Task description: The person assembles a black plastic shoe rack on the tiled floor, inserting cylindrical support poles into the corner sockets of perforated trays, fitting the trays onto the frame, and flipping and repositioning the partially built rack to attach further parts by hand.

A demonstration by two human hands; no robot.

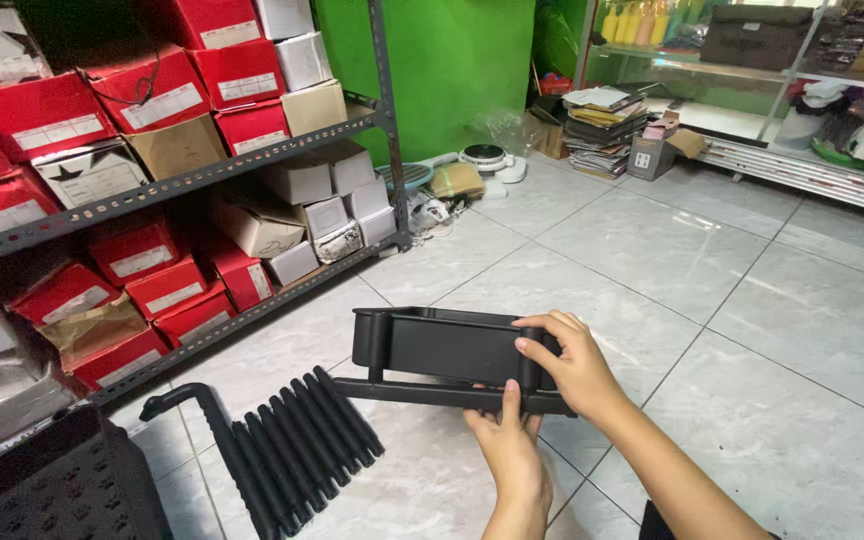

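I hold a black plastic tray (pixel 432 345) with round sockets at its corners, lifted above the tiled floor. A black rod (pixel 422 395) runs along under its near edge. My right hand (pixel 567 362) grips the tray's right corner, fingers curled over the rim. My left hand (pixel 507 445) is below it, thumb up against the rod. A bundle of several black tubes (pixel 297 440) lies on the floor to the left of my hands, with one bent tube (pixel 192 400) beside it.
A metal shelf rack (pixel 202 180) at left holds several red and white boxes. A black perforated panel (pixel 52 490) sits at the lower left. Stacked papers (pixel 602 125), a small carton (pixel 652 150) and a glass display case (pixel 752 60) stand at the back.
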